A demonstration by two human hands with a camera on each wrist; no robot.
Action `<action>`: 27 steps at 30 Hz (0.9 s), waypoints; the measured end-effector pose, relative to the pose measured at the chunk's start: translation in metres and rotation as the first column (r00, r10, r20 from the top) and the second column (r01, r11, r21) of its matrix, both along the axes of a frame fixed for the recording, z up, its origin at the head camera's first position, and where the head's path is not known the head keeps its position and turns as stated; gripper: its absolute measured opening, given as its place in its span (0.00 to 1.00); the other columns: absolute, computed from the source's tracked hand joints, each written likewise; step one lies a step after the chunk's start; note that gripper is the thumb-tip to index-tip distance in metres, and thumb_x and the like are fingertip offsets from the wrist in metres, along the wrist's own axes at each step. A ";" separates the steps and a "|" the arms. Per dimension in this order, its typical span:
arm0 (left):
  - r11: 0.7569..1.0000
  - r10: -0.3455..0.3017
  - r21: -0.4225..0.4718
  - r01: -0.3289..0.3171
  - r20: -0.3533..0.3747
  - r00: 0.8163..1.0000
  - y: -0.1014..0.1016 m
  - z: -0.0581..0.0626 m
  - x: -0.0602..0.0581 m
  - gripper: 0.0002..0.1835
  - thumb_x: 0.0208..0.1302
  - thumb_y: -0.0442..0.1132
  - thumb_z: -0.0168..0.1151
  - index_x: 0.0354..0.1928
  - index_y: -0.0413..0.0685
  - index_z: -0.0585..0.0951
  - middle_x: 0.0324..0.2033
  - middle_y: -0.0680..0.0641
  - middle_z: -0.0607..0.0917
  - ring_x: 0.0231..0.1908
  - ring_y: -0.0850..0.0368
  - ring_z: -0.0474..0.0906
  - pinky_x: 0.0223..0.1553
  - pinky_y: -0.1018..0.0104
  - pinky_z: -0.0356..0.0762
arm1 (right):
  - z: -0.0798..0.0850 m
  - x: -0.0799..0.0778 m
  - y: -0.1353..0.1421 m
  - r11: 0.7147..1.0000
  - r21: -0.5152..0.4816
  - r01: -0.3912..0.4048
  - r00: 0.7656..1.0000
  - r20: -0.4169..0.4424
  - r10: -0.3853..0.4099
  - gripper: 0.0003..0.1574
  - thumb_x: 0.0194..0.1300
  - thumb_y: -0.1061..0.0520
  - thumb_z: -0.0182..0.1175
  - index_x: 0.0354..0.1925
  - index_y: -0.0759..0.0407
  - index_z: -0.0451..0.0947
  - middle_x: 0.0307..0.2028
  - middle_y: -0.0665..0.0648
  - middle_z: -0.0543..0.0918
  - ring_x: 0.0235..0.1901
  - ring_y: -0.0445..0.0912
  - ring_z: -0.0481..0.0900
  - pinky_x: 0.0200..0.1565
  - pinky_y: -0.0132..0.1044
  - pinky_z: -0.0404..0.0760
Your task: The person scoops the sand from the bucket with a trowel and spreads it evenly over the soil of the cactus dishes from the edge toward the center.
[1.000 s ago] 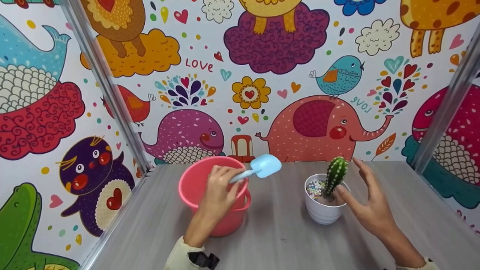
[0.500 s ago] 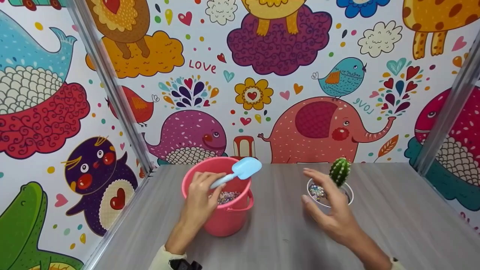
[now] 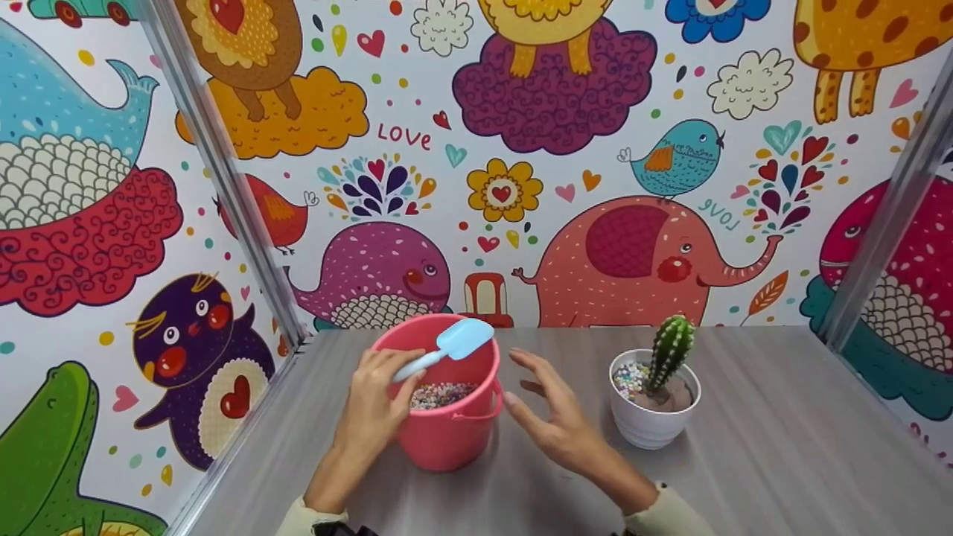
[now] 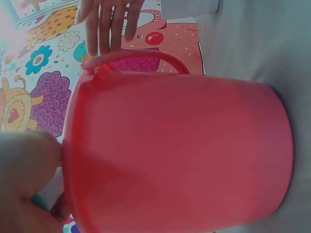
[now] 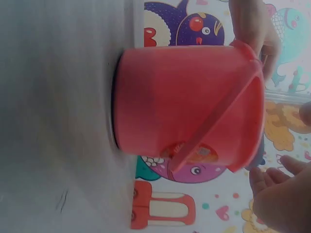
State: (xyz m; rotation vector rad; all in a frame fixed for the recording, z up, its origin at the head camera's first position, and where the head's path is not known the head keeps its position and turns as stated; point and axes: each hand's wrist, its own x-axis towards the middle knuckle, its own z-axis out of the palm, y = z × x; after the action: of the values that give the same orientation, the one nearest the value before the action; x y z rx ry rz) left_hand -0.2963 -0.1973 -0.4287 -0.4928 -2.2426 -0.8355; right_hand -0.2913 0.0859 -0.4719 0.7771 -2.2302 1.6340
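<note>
Head view: left hand grips a light-blue, broad-bladed shovel — right hand loosely spread.

Long sleeves of pale cream worn: left sleeve and right sleeve ended at wrists, fabric plain where seen, cropped by lower edge. Black wrist gear strapped at left sleeve, mostly cut off. Left hand and right hand left bare.

The left hand hides part of the pink bucket; the left wrist view's top edge cuts off the white pot.
</note>
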 end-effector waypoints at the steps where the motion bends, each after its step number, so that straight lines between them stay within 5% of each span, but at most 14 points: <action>1: 1.000 0.004 -0.004 -0.004 0.000 1.000 -0.002 -0.001 0.000 0.16 0.65 0.33 0.78 0.54 0.43 0.91 0.47 0.46 0.93 0.49 0.52 0.81 0.51 0.52 0.84 | -0.001 -0.002 -0.006 1.000 -0.006 -0.002 0.999 0.037 0.003 0.41 0.78 0.46 0.67 0.81 0.43 0.64 0.78 0.49 0.72 0.78 0.50 0.70 0.72 0.50 0.78; 12: 0.999 0.046 -0.021 -0.045 0.088 0.995 -0.016 0.000 0.000 0.14 0.62 0.30 0.80 0.50 0.43 0.93 0.44 0.46 0.93 0.44 0.54 0.79 0.47 0.57 0.82 | -0.005 -0.013 -0.044 0.995 -0.094 0.021 0.990 0.139 -0.008 0.53 0.74 0.40 0.69 0.85 0.55 0.57 0.81 0.58 0.68 0.78 0.59 0.71 0.70 0.51 0.80; 18: 0.998 0.038 -0.052 -0.029 0.178 0.983 -0.015 0.007 -0.006 0.13 0.57 0.27 0.80 0.45 0.41 0.94 0.41 0.45 0.94 0.43 0.52 0.80 0.46 0.55 0.78 | -0.009 -0.027 -0.048 0.980 -0.199 0.008 0.959 0.280 0.049 0.53 0.77 0.40 0.66 0.86 0.54 0.54 0.82 0.60 0.66 0.80 0.60 0.68 0.72 0.54 0.76; 22: 0.997 0.059 -0.062 -0.042 0.303 0.951 -0.013 0.015 -0.008 0.12 0.56 0.26 0.78 0.44 0.40 0.94 0.39 0.44 0.93 0.42 0.51 0.80 0.44 0.57 0.81 | -0.009 -0.029 -0.047 0.975 -0.221 -0.012 0.956 0.282 0.076 0.53 0.78 0.43 0.66 0.87 0.53 0.50 0.84 0.60 0.63 0.81 0.61 0.66 0.73 0.53 0.74; 27: 0.989 0.117 -0.130 -0.064 0.455 0.883 -0.009 0.032 -0.010 0.09 0.54 0.22 0.76 0.38 0.37 0.93 0.34 0.43 0.92 0.35 0.52 0.84 0.34 0.60 0.86 | -0.004 -0.029 -0.048 0.972 -0.227 -0.053 0.961 0.252 0.112 0.54 0.79 0.44 0.65 0.88 0.53 0.49 0.84 0.62 0.62 0.80 0.63 0.66 0.72 0.51 0.75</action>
State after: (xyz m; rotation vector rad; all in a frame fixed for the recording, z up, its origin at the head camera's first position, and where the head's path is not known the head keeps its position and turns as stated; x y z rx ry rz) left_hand -0.3068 -0.2061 -0.3969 -0.2503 -2.7395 -0.8489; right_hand -0.3206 0.0378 -0.4759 0.6341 -2.1569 2.0904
